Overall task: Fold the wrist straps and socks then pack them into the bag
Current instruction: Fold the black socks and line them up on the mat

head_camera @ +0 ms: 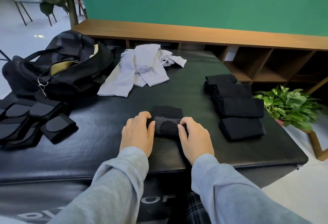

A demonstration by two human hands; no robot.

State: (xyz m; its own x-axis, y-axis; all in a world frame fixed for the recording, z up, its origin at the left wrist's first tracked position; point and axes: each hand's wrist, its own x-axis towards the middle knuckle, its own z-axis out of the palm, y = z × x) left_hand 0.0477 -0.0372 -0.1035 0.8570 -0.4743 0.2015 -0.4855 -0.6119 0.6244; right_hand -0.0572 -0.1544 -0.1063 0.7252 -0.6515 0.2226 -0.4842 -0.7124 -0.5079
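Observation:
A black sock with a grey patch lies partly folded on the black padded bench. My left hand grips its left end and my right hand grips its right end, fingers curled over the fabric. Several folded black socks lie in a row to the right. A heap of pale lilac socks lies at the back centre. Folded black wrist straps sit at the left. The open black bag with a tan lining stands at the back left.
A wooden shelf unit runs along the green wall behind the bench. A leafy potted plant stands off the bench's right edge. Chair legs and a tall plant stand on the floor at the far left.

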